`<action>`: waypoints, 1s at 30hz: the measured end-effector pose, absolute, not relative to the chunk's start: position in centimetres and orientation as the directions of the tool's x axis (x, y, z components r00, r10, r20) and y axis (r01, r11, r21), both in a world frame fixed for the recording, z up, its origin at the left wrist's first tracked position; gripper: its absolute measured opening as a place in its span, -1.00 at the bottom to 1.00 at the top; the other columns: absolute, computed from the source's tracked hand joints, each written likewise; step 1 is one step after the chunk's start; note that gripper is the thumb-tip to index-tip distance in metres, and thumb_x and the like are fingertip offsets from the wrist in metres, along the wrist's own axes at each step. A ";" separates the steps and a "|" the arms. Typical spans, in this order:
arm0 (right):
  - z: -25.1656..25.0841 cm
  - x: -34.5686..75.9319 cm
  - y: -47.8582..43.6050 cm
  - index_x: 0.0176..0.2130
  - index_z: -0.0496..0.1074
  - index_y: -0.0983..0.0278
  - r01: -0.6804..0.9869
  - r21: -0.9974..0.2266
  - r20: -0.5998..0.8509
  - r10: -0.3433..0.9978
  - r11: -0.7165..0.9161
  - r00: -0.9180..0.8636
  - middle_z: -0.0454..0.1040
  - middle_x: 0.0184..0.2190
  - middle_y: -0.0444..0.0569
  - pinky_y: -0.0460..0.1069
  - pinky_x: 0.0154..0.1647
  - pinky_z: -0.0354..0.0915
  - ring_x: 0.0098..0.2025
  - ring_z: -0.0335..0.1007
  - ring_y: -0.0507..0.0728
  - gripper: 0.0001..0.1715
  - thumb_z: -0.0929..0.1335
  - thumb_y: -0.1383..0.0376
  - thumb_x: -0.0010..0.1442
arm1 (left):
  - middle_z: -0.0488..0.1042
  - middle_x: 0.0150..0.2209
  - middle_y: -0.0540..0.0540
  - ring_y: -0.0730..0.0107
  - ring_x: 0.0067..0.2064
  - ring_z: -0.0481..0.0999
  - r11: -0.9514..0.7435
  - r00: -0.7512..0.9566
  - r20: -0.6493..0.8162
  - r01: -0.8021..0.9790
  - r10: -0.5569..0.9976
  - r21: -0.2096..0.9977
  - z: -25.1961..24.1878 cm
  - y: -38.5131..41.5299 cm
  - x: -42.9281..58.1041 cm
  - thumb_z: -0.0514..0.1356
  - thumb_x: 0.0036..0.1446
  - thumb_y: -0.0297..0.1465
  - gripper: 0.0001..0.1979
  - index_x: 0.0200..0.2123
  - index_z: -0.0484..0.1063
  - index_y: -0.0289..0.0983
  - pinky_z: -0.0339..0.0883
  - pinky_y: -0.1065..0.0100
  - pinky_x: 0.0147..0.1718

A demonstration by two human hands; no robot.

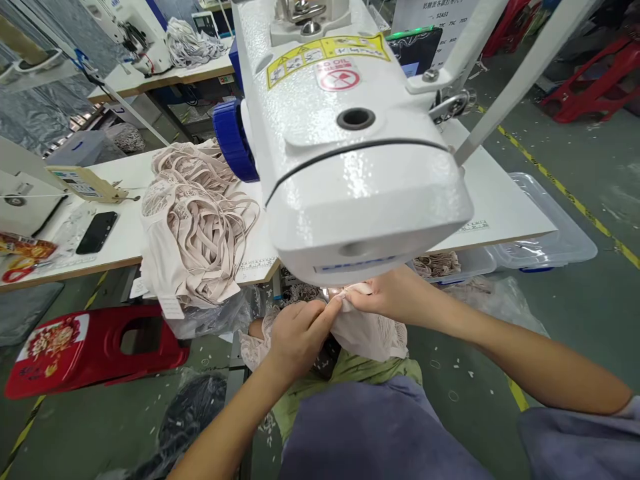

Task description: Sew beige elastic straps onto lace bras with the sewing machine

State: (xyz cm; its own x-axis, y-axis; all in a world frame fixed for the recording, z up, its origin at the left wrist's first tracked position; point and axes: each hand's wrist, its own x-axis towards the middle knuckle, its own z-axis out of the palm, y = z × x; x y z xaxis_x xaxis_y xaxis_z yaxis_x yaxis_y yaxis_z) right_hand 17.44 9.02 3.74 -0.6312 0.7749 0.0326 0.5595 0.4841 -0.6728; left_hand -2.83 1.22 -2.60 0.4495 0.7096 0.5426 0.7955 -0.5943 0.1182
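A beige fabric piece with lace edges (367, 330) hangs below the front of a white sewing machine (370, 200). My left hand (300, 330) pinches the fabric's upper edge between thumb and fingers. Close beside it, on the right, my right hand (387, 297) grips the same edge, its fingers partly under the machine head. The machine hides the needle area. To the left, a heap of beige straps and lace (200, 233) lies on the white table (133, 170) and droops over its front edge.
On the left stand a black phone (97, 233), a yellowish control box (87, 183) and red-handled scissors (17, 272). Below is a red stool (105, 347). A clear plastic bin (550, 233) sits at the right, beyond the table edge. Metal rods rise beside the machine.
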 end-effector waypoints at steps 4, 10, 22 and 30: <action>3.4 17.5 9.1 -0.63 0.10 0.25 0.574 -0.614 0.047 0.750 0.542 -0.659 0.04 -0.69 -0.20 -0.01 -0.53 -0.16 -0.61 -0.09 -0.03 -0.63 0.28 0.35 0.14 | 0.54 -0.38 -0.04 0.39 -0.43 0.48 -0.641 0.538 0.530 0.768 0.656 0.015 -2.4 1.7 -3.3 0.02 0.30 -0.52 -0.65 0.10 0.38 -0.21 0.27 0.37 -0.42; 0.1 18.6 6.9 -0.19 0.51 0.24 0.596 -0.490 0.339 0.769 0.637 -0.542 0.48 -0.18 0.10 0.10 -0.07 0.23 -0.04 0.34 0.26 -0.76 0.28 0.21 0.31 | 0.33 -0.58 0.02 0.36 -0.60 0.32 -0.528 0.510 0.380 0.847 0.772 -0.064 -0.6 1.2 -1.6 -0.04 0.28 -0.56 -0.67 0.00 0.43 -0.30 -0.06 0.28 -0.63; -4.6 17.8 3.4 0.09 0.27 0.16 0.360 -0.841 0.329 0.911 0.403 -0.249 0.41 -0.29 -0.07 -0.05 -0.40 0.37 -0.40 0.42 0.04 -0.66 0.28 0.18 0.34 | 0.33 -0.58 0.06 0.39 -0.61 0.27 -0.748 0.723 0.312 0.661 0.617 -0.052 0.1 4.3 -4.3 -0.02 0.20 -0.58 -0.67 -0.04 0.37 -0.21 -0.20 0.30 -0.64; -3.5 18.3 5.5 -0.05 0.46 0.17 0.434 -0.823 0.263 0.923 0.366 -0.280 0.47 -0.23 0.03 0.01 -0.41 0.41 -0.35 0.42 0.13 -0.70 0.28 0.33 0.22 | 0.32 -0.60 0.03 0.33 -0.61 0.34 -0.524 0.527 0.360 0.844 0.770 -0.115 0.7 1.5 0.1 -0.03 0.24 -0.57 -0.74 -0.08 0.39 -0.37 0.00 0.26 -0.63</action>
